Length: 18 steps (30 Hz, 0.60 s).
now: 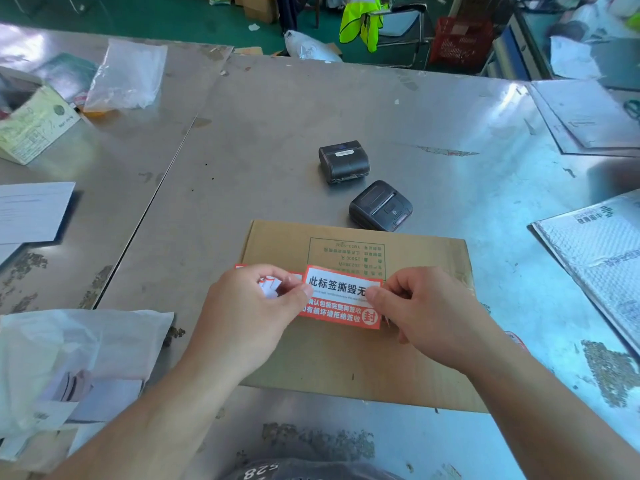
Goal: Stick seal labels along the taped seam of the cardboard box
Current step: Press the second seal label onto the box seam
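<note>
A flat brown cardboard box (346, 355) lies on the steel table in front of me, with green printing on its far half. Over the middle of the box I hold a red and white seal label (341, 297). My left hand (249, 317) pinches its left edge and also holds folded label backing and another red-edged label (268, 284). My right hand (429, 313) pinches the label's right edge. The taped seam is mostly hidden under my hands and the label. A second red label (516, 337) peeks out at the box's right side.
Two black portable printers (344, 161) (381, 205) sit just beyond the box. Plastic bags (69, 358) lie at the near left, a padded mailer (599, 251) at the right, papers (31, 211) at the left, a clear bag (128, 76) far left.
</note>
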Tool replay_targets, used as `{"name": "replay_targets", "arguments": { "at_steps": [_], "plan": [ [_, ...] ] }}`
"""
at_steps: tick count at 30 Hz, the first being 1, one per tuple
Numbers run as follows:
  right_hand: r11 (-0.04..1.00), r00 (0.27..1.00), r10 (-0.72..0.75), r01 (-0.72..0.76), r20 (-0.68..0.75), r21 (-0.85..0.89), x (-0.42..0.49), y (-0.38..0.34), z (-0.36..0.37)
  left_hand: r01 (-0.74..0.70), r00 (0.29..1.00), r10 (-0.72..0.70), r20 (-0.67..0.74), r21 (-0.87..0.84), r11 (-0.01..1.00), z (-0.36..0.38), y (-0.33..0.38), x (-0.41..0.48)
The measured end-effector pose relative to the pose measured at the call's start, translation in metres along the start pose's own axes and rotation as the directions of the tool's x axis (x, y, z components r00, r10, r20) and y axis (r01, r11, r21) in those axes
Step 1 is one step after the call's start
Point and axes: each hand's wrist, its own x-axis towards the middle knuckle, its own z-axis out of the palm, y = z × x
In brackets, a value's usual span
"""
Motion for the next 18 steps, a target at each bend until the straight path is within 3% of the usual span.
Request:
{"name": "replay_targets", "arguments": {
  "at_steps": [5,18],
  "plan": [
    [1.000,0.999,0.030,-0.030,0.022,-0.006,0.000,0.001,0.001,0.001,1.000,-0.001,-0.002,0.013,1.000,0.000,-0.003,-0.001],
    [0.989,0.999,0.002,-0.007,-0.034,-0.149,0.012,-0.011,0.002,-0.068,0.997,0.077,-0.020,0.292,0.954,0.014,0.005,0.003]
  ]
}}
